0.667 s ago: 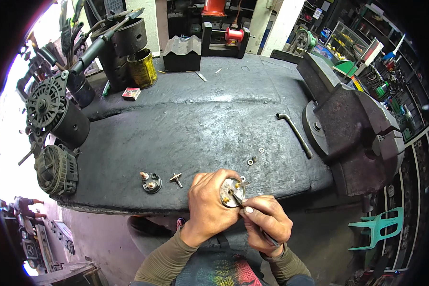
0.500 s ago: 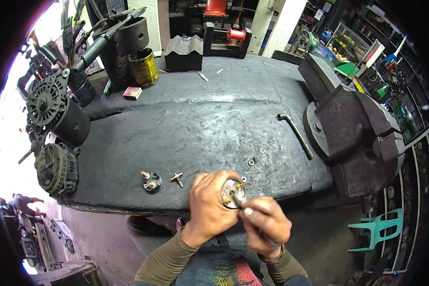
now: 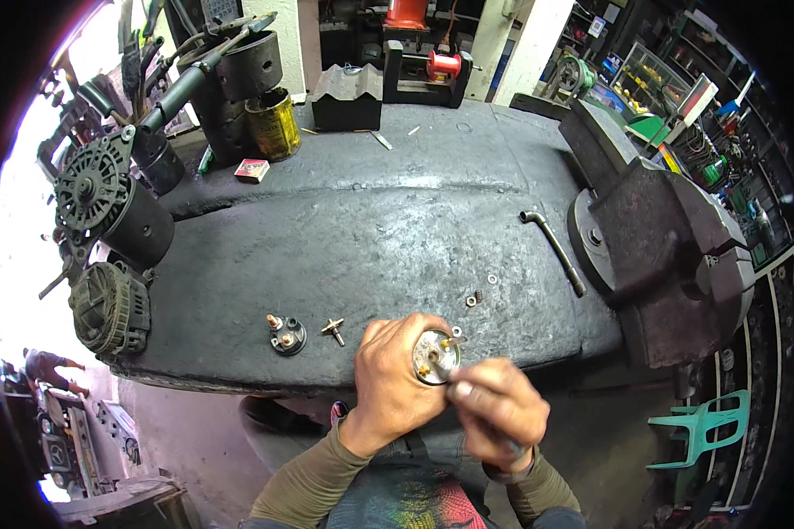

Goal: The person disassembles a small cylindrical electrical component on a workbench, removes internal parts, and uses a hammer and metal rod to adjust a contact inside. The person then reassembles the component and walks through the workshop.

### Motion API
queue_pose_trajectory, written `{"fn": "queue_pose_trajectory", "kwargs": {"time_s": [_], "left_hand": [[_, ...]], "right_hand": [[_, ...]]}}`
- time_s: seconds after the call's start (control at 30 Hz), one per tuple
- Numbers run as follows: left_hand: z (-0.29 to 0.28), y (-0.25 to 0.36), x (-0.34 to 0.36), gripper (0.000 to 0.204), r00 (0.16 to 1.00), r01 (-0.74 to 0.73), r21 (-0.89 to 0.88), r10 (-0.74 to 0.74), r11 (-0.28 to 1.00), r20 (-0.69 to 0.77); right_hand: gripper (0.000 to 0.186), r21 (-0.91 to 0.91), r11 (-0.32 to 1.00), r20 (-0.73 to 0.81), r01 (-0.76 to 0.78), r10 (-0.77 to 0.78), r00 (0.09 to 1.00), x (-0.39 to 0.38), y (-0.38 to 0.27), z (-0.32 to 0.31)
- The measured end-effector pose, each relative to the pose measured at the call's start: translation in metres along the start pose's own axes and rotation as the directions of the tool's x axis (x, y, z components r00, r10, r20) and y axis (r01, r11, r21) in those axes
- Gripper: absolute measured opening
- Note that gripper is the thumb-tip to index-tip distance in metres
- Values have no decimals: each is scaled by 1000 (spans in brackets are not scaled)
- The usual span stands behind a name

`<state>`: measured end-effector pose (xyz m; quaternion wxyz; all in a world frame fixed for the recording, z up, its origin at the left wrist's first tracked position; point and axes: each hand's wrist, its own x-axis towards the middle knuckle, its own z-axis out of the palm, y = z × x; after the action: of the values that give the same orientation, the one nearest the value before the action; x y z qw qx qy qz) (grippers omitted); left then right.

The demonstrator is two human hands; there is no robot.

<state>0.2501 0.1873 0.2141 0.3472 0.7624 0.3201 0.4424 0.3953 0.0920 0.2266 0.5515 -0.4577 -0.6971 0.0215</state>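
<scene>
My left hand is wrapped round a round silver-coloured metal part with small brass-coloured tabs on its face, held over the front edge of the dark bench. My right hand, smeared by motion, grips a slim metal tool whose tip is at that face, near the centre. Left of my hands lie a black cap with copper studs and a small metal plunger. Small nuts, a spring and washers sit beyond the held part.
A bent wrench lies beside a big bench vise. Alternators, a yellow can, a matchbox and a red spool on a stand edge the bench. Another person is far left; a green chair stands right.
The whole scene has shifted slightly rightward in the view. My right hand has moved a little with the tool and is now blurred; my left hand keeps its hold on the metal part.
</scene>
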Motion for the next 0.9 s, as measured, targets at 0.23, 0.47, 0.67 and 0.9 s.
{"fn": "queue_pose_trajectory", "kwargs": {"time_s": [0.23, 0.47, 0.67, 0.9], "left_hand": [[2, 1, 2, 38, 1000, -19, 22, 19, 1000, -22], [2, 1, -1, 39, 1000, 4, 28, -4, 1000, -13], [4, 5, -4, 39, 997, -44, 86, 49, 995, -56], [8, 7, -6, 40, 995, -24, 109, 34, 994, -90]], "right_hand": [[33, -9, 994, -61, -106, 105, 993, 2, 0, 0], [28, 45, 994, -72, -97, 100, 992, 2, -2, 4], [17, 125, 953, -203, -276, 297, 933, 1, -3, 6], [21, 204, 934, -188, -293, 331, 925, 4, -6, 4]]}}
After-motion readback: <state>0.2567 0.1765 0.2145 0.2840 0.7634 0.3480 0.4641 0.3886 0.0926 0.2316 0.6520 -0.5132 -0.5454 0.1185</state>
